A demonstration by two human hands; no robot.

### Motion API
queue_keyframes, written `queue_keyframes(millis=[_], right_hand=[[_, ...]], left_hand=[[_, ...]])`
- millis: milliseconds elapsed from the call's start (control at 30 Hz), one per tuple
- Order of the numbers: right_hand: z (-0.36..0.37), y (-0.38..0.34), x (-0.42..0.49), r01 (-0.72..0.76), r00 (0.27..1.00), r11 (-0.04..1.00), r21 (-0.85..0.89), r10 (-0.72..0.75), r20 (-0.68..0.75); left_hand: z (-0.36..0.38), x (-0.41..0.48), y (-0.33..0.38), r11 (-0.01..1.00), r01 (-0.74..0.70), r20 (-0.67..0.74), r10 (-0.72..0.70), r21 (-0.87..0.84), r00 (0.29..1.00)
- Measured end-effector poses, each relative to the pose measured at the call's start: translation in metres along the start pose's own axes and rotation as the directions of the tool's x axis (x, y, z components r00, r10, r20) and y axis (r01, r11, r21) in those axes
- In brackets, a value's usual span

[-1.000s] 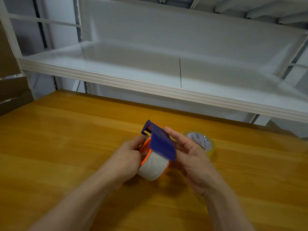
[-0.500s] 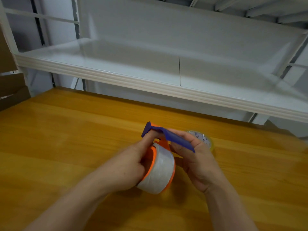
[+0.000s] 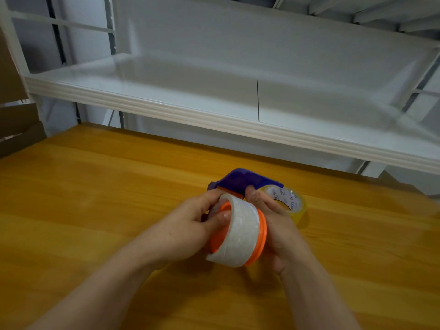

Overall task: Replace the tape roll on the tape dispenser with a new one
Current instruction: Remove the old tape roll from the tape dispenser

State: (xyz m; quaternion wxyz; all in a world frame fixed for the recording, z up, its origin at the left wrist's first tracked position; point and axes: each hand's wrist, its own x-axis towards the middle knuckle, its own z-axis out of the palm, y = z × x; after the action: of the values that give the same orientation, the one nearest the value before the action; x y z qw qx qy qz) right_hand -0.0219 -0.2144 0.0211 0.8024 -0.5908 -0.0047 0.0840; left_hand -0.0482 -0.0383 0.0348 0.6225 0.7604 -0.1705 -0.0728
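Observation:
I hold a tape dispenser (image 3: 247,181) with a blue handle and an orange hub above the wooden table (image 3: 95,198). A whitish tape roll (image 3: 240,232) sits on the orange hub. My left hand (image 3: 190,225) grips the roll's left side, with fingers reaching into the hub opening. My right hand (image 3: 278,225) clasps the dispenser from the right, thumb against the blue handle. A second tape roll (image 3: 291,202), yellowish with a printed white core, lies flat on the table just behind my right hand, partly hidden by it.
A white metal shelf (image 3: 214,120) overhangs the table's far edge. Brown cardboard boxes (image 3: 16,125) stand at the far left beside the table.
The dispenser has been turned so the blue handle points away and the roll faces me. My left hand's fingers have shifted into the hub. The view has dipped slightly.

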Motion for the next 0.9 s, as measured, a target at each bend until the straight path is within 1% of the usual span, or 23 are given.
queue_keyframes(millis=[200,367,533,633,700,800,900], right_hand=[[-0.001,-0.002,0.001,-0.074,0.997,0.994,0.086,0.073,0.016],[0.0,-0.004,0.0,-0.075,0.997,0.99,0.115,0.072,0.031],[-0.001,-0.002,0.002,-0.076,0.997,0.987,0.14,0.08,-0.024],[-0.002,-0.003,0.001,-0.07,0.997,0.988,0.137,0.073,-0.024],[-0.003,-0.005,0.0,-0.061,0.998,0.987,0.149,0.065,-0.021],[-0.004,-0.006,0.0,-0.074,0.996,0.975,0.21,0.084,-0.038],[-0.006,-0.006,0.001,-0.064,0.994,0.965,0.253,0.084,-0.068]], left_hand=[[-0.002,0.002,-0.001,0.989,0.098,-0.011,-0.1,-0.113,0.995],[-0.006,0.002,0.001,0.974,0.153,-0.025,-0.16,-0.167,0.987],[-0.011,0.001,0.001,0.961,0.152,-0.041,-0.166,-0.231,0.985],[-0.013,0.001,0.003,0.95,0.155,-0.069,-0.18,-0.27,0.981],[-0.015,0.0,0.005,0.941,0.16,-0.113,-0.202,-0.298,0.973],[-0.027,0.002,0.005,0.916,0.169,-0.246,-0.269,-0.363,0.931],[-0.045,0.005,-0.007,0.95,0.206,-0.42,-0.291,-0.235,0.86]])
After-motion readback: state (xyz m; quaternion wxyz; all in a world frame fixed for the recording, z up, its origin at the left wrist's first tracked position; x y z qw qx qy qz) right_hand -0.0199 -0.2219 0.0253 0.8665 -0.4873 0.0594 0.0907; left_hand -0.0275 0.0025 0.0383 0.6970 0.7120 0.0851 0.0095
